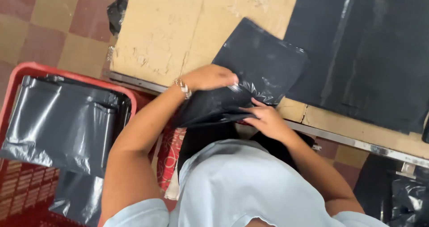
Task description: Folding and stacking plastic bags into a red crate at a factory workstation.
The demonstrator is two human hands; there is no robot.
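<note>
- Head view, looking down over a pale blue shirt (232, 186) at two bare hands working at the near edge of a worn tan table (178, 25).
- Black plastic bag (254, 70) is lain flat on the table, tilted, with its near end hanging over the metal-trimmed table edge (348, 140).
- Left hand (210, 77) is placed on top of the bag's near left part, fingers curled down and pinching the crinkled plastic; a beaded bracelet (182, 88) is seen on that wrist.
- Right hand (266, 117) is set at the bag's lower edge, fingers closed on the folded black plastic from below, thumb pointed toward the left hand.
- Both hands are kept close together, just apart, with the gathered part of the bag between them.
- Stack of flat black sheets (371, 52) is laid on the table to the right, just beside the held bag, its left edge touched or overlapped by the bag's corner.
- Red crate (27, 70) is seen on the left below table level, lined with a glossy dark grey bag (62, 124).
- More black plastic (409, 200) is bunched at the lower right; another dark clump (118, 8) is seen by the table's far left edge.
- Checkered tile floor (53, 25) is visible at upper left.
</note>
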